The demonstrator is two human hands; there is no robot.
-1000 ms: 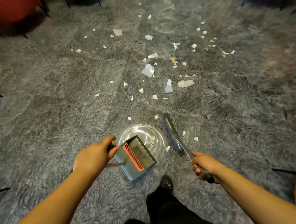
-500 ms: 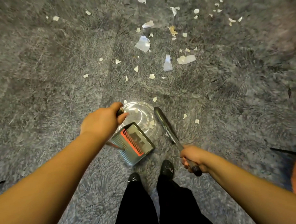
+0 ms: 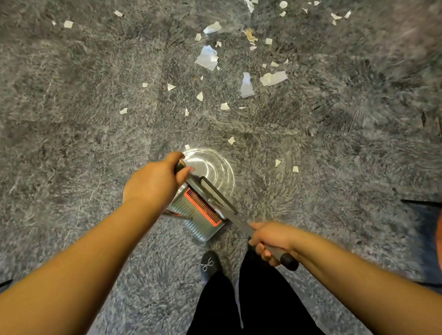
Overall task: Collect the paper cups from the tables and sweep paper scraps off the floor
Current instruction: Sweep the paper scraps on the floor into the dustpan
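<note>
Left hand (image 3: 153,182): fingers curled round the top of the grey metal dustpan's handle (image 3: 183,169).
Dustpan: grey metal pan with an orange-red comb strip (image 3: 200,212), standing on the grey marbled floor (image 3: 58,111), just ahead of the black shoe (image 3: 209,264).
Broom: dark long-handled broom (image 3: 216,195), lying across the pan.
Right hand (image 3: 271,239): clamped on the broom handle.
Scraps: white torn paper scraps (image 3: 246,85), scattered on the floor beyond the pan.

Both bare arms extended forward and down, each hand closed in a grip.
Left hand (image 3: 155,182) curls its fingers round a handle top, knuckles up; right hand (image 3: 271,240) wraps a slanted shaft lower and nearer the body, both forearms angled inward.
</note>
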